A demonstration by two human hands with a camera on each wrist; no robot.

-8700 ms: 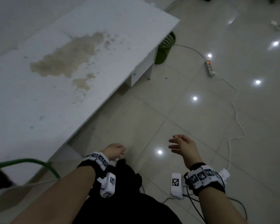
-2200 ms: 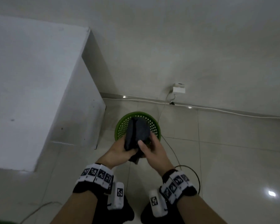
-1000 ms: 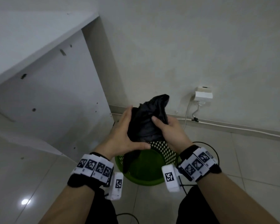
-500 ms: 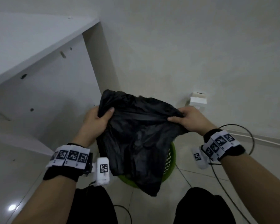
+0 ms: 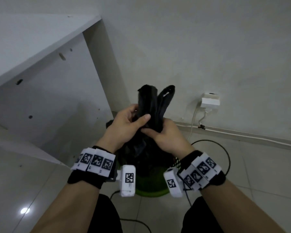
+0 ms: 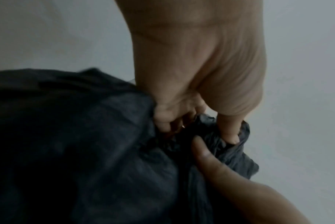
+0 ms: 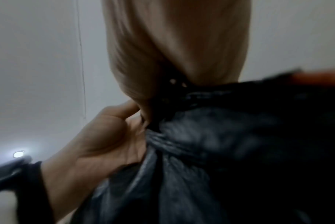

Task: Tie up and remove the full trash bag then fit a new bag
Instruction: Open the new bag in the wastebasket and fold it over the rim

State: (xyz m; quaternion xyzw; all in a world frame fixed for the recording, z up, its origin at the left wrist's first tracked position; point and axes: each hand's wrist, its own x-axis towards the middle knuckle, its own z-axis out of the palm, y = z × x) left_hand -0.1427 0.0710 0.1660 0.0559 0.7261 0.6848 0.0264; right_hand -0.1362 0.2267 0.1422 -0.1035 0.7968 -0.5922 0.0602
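Observation:
A black trash bag (image 5: 150, 105) is bunched upright between both hands, its two handle ends sticking up. Its lower part (image 5: 141, 153) hangs into the green perforated bin (image 5: 151, 193) on the floor. My left hand (image 5: 139, 116) grips the gathered neck from the left, thumb across the front. From the right, my right hand (image 5: 158, 132) holds the same neck just below. In the left wrist view the left fingers (image 6: 163, 119) pinch crumpled bag plastic (image 6: 86, 151). The right wrist view is blurred, with the bag (image 7: 220, 151) twisted tight under the right hand (image 7: 163, 94).
A white desk side panel (image 5: 54, 105) stands close on the left of the bin. A white plug adapter (image 5: 210, 101) sits on the wall, with a cable running along the baseboard (image 5: 242, 134). A black cable (image 5: 226, 158) loops on the tiled floor at right.
Half a second ago the bag was stretched wide between my hands. Both hands have since come together and the bag's top is gathered into a narrow bunch.

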